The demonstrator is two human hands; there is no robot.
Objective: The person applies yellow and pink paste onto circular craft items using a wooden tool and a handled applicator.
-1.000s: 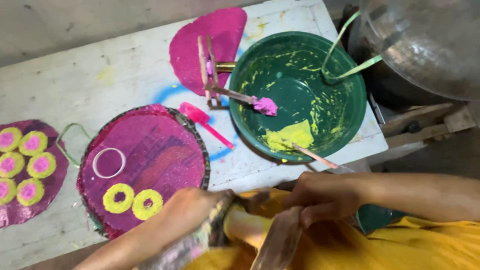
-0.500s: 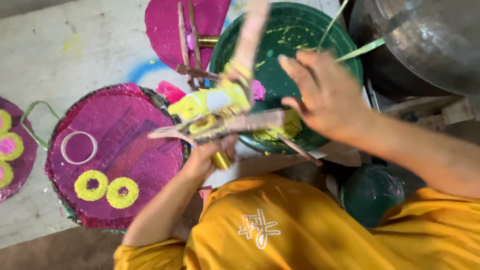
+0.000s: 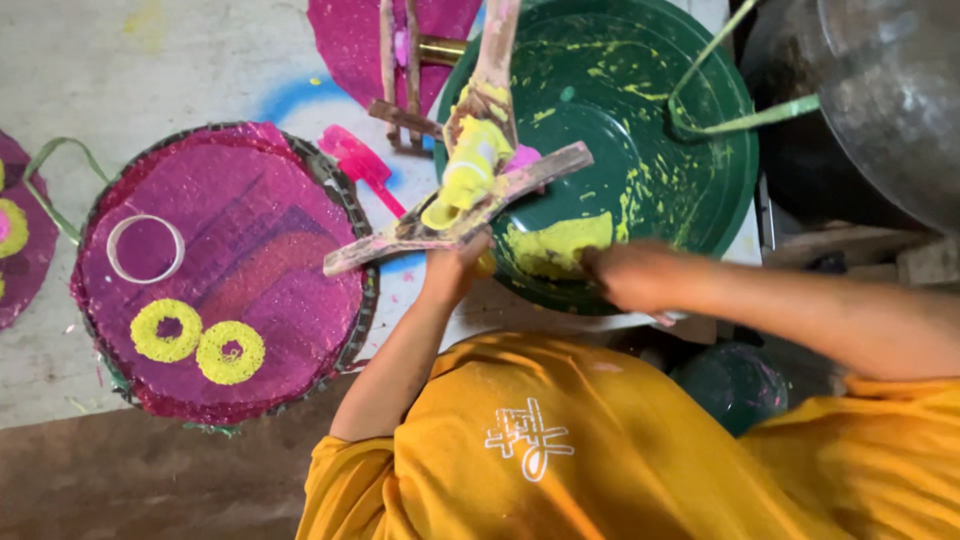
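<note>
My left hand (image 3: 452,272) grips a paint-stained wooden press (image 3: 470,200) from below. It holds the press tilted over the near rim of a green basin (image 3: 700,200). Yellow dough smears the press's middle. My right hand (image 3: 625,275) is inside the basin's near side. Its curled fingers touch a lump of yellow dough (image 3: 555,245). The hand is blurred, so its grip is unclear. A round pink tray (image 3: 260,260) lies to the left and carries two yellow dough rings (image 3: 165,330) and a white ring mould (image 3: 145,248).
A pink scraper (image 3: 360,165) lies between the tray and the basin. A second wooden press (image 3: 400,70) rests on a pink mat at the top. A large metal pot (image 3: 880,90) stands at the top right. Another pink mat (image 3: 15,240) lies at the far left.
My right hand has dropped from above the basin onto the yellow dough at its near side. The press has risen from my lap and now hangs over the basin rim.
</note>
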